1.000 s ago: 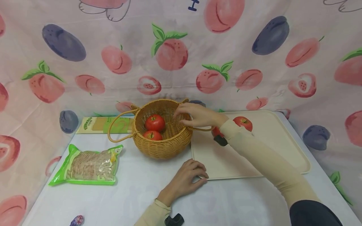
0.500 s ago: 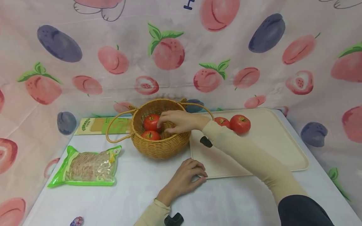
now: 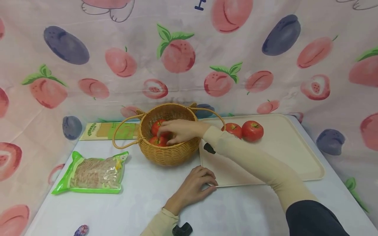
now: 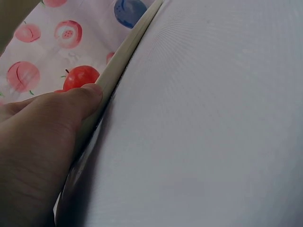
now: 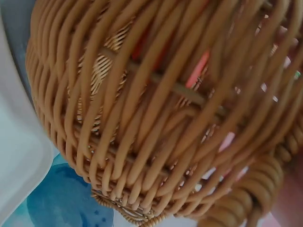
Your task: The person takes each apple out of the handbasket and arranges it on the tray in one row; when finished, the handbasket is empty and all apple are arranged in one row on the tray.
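A wicker basket (image 3: 169,155) stands at the back of the table with two red apples in it, a rear apple (image 3: 156,126) and a front apple (image 3: 156,141). My right hand (image 3: 183,129) reaches over the basket's right rim, fingers bent down at the apples and partly covering them. Whether it grips one is unclear; in the right wrist view the basket's woven wall (image 5: 142,104) hides the fingers. My left hand (image 3: 193,186) rests at the near left corner of a cream tray (image 3: 283,157), thumb lying along its rim (image 4: 118,64).
Two more apples (image 3: 252,131) sit on the tray's far left part, near the basket's right handle (image 3: 217,114). A green-edged bag of sliced bread (image 3: 93,173) lies to the left. Behind it is a flat green packet (image 3: 110,131). A small wrapped candy (image 3: 81,230) lies in front.
My right hand has moved left from above the basket's right rim, down into the basket to the apples. The left hand has stayed at the tray corner.
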{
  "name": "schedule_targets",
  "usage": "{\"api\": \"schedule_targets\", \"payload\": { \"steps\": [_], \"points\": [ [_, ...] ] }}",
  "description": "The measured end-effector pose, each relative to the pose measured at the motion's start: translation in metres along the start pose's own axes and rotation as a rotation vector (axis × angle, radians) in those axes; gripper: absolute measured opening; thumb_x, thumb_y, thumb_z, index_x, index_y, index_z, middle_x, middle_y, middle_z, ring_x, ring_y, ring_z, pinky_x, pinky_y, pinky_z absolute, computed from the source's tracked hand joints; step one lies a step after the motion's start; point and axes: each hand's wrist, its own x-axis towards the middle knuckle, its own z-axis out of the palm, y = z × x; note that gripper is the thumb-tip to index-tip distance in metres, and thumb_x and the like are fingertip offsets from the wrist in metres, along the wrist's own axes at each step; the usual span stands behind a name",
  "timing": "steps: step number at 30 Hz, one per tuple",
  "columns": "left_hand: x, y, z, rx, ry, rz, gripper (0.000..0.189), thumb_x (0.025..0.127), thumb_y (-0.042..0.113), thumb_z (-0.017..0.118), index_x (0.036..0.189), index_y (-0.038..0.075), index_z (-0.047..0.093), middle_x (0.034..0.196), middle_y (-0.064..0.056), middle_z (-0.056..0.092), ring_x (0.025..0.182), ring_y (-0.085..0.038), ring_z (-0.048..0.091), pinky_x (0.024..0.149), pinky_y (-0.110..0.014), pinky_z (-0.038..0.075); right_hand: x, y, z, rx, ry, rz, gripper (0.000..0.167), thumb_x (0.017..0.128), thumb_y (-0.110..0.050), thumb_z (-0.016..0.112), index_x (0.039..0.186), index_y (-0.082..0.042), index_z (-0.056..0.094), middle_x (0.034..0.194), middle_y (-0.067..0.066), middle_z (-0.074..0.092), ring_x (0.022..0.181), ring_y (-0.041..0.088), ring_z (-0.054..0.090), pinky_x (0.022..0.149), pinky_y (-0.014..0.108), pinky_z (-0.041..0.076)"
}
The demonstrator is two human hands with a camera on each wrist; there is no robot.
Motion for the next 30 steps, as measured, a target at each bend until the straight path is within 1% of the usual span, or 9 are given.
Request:
{"api": "schedule_targets", "payload": {
  "steps": [5,7,10,14,17,22,25,29,30],
  "points": [
    [0.000,0.000,-0.001,0.018,-0.002,-0.002,0.007,0.088,0.032,0.066,0.092,0.029,0.071,0.105,0.013,0.061,0.104,-0.005,0.050,0.105,-0.029,0.038,0.008,0.000,0.002,-0.039,-0.036,-0.017,0.041,0.090,-0.030,0.063,0.130,-0.026,0.052,0.135,-0.005,0.048,0.129,0.014,0.043,0.107,0.034,0.039],
    [0.000,0.000,-0.001,0.020,-0.001,-0.001,0.007,0.088,0.033,0.066,0.092,0.029,0.071,0.105,0.013,0.061,0.104,-0.005,0.050,0.105,-0.029,0.038,0.011,0.000,0.004,-0.047,-0.046,-0.032,0.043,0.089,-0.030,0.064,0.131,-0.026,0.052,0.134,-0.005,0.047,0.125,0.013,0.045,0.105,0.033,0.040],
    [-0.001,0.001,0.000,0.017,-0.005,-0.002,0.007,0.088,0.033,0.066,0.092,0.029,0.071,0.105,0.013,0.061,0.104,-0.004,0.050,0.106,-0.028,0.037,0.016,0.003,0.008,-0.051,-0.062,-0.041,0.047,0.088,-0.030,0.066,0.132,-0.028,0.050,0.135,-0.005,0.044,0.123,0.011,0.045,0.104,0.031,0.041],
    [-0.001,0.001,0.001,0.019,-0.001,-0.002,0.007,0.088,0.033,0.066,0.092,0.029,0.071,0.104,0.013,0.061,0.104,-0.004,0.050,0.106,-0.029,0.037,0.020,0.006,0.011,-0.030,-0.082,-0.059,0.049,0.089,-0.024,0.065,0.134,-0.030,0.047,0.133,-0.005,0.043,0.112,0.012,0.052,0.096,0.029,0.046],
    [-0.001,0.001,0.001,0.025,0.009,0.002,0.006,0.088,0.032,0.066,0.091,0.029,0.071,0.104,0.014,0.060,0.104,-0.004,0.050,0.106,-0.028,0.037,0.023,0.006,0.013,-0.037,-0.097,-0.079,0.049,0.091,-0.023,0.060,0.137,-0.031,0.045,0.132,-0.004,0.044,0.105,0.013,0.055,0.091,0.028,0.047],
    [0.001,0.002,0.002,0.038,0.021,0.020,0.007,0.087,0.032,0.067,0.091,0.029,0.071,0.103,0.014,0.061,0.104,-0.004,0.050,0.106,-0.028,0.037,0.028,0.006,0.016,-0.116,-0.125,-0.090,0.049,0.094,-0.026,0.056,0.141,-0.029,0.041,0.137,-0.002,0.043,0.114,0.012,0.053,0.093,0.028,0.048],
    [0.002,0.003,0.001,0.049,0.024,0.024,0.006,0.087,0.032,0.067,0.091,0.029,0.071,0.102,0.014,0.061,0.103,-0.004,0.051,0.105,-0.029,0.038,0.031,0.006,0.018,-0.157,-0.142,-0.098,0.051,0.094,-0.022,0.056,0.142,-0.025,0.040,0.140,0.001,0.042,0.115,0.012,0.053,0.092,0.028,0.049],
    [0.002,0.004,0.000,0.051,0.014,0.011,0.006,0.087,0.032,0.067,0.090,0.029,0.071,0.102,0.014,0.060,0.102,-0.004,0.050,0.105,-0.029,0.038,0.033,0.005,0.019,-0.200,-0.164,-0.112,0.052,0.094,-0.016,0.055,0.144,-0.022,0.039,0.144,0.003,0.039,0.119,0.015,0.052,0.097,0.029,0.047],
    [0.002,0.004,0.000,0.050,0.010,0.005,0.006,0.087,0.032,0.067,0.091,0.029,0.070,0.102,0.015,0.060,0.103,-0.004,0.050,0.105,-0.029,0.038,0.034,0.005,0.019,-0.211,-0.168,-0.116,0.052,0.095,-0.017,0.055,0.144,-0.022,0.039,0.145,0.004,0.039,0.122,0.016,0.051,0.100,0.031,0.046]
  ]
}}
